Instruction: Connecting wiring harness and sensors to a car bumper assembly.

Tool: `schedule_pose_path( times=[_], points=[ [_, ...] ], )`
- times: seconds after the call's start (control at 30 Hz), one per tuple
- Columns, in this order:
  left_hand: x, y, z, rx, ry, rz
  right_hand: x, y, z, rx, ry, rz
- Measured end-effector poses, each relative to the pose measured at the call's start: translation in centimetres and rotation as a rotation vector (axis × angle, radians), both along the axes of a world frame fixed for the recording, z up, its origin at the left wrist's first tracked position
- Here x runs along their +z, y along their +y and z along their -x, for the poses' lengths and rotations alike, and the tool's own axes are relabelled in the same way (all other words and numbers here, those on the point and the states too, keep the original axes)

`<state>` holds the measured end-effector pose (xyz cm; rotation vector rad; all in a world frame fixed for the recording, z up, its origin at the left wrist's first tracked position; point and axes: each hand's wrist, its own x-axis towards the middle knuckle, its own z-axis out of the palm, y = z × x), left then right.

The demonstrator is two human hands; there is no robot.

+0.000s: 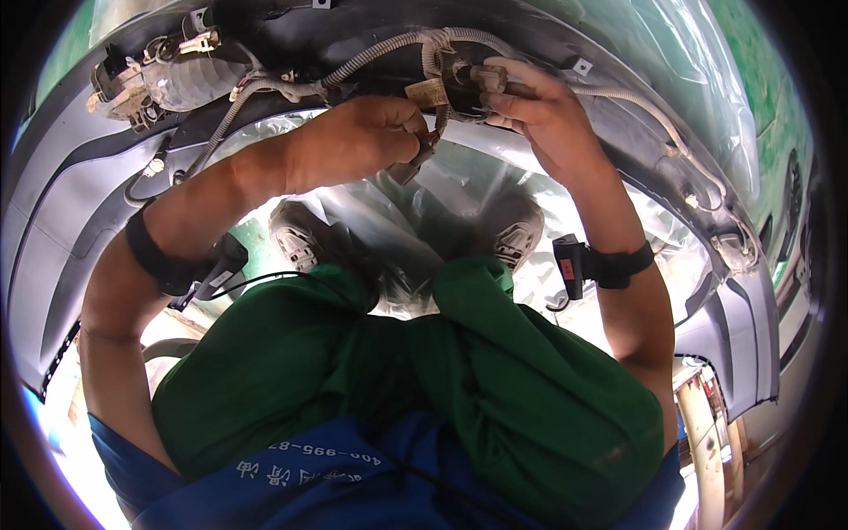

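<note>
A dark car bumper (106, 190) curves around me with its inner side showing. Along it runs a wiring harness in grey corrugated tubing (371, 51). My left hand (353, 141) is closed on a dark wire connector (412, 166) that sticks out below its fingers. Beside those fingertips a tan tag or tape piece (427, 94) wraps a branch of the harness. To the right, my right hand (552, 115) has its fingers closed around a grey-brown connector (489, 79) at the bumper's inner face. Its thumb side is partly hidden.
A dusty lamp unit (190, 81) with wires sits at the bumper's left. Another small lamp or sensor (735, 253) hangs at the right. Clear plastic sheeting (698, 88) lies beyond the bumper and around my shoes (517, 240). A pale stand leg (702, 433) stands at lower right.
</note>
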<state>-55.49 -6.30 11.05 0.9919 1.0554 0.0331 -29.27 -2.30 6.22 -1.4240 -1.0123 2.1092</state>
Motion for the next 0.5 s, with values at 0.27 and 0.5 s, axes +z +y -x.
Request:
schedule_pose_path(
  times=[0.27,0.5],
  points=[
    [-1.7,0.2,-0.2,0.074,0.184,-0.084,-1.3,0.0,0.6,0.263,-0.485,-0.775],
    [-2.0,0.2,-0.2,-0.078,0.348,-0.391,0.4,0.6,1.0,0.393,-0.504,-0.849]
  ],
)
